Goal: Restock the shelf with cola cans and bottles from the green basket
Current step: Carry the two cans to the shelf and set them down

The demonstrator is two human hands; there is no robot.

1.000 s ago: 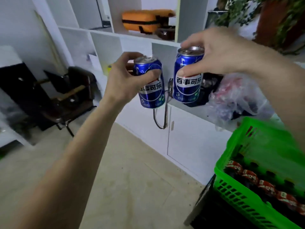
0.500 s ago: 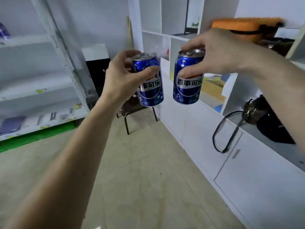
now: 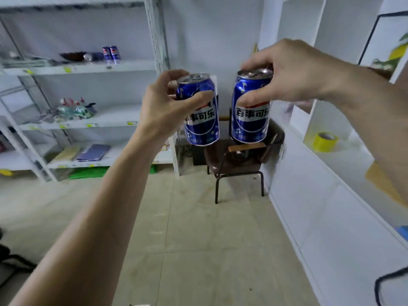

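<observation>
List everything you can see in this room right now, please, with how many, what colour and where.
held cans: 2, blue, one in each hand, upright
shelf cans: 2, blue, top board of metal rack, left
yellow tape roll: 1, right white cabinet
chair: 1, dark brown, far corner
flat packets: purple and beige, count unclear, lower rack board
floor: beige
left hand: grip around one can
right hand: grip on the other can's top

cans (image 3: 202, 120): blue, white band | tape roll (image 3: 326, 142): yellow | shelf (image 3: 88, 69): white
</observation>
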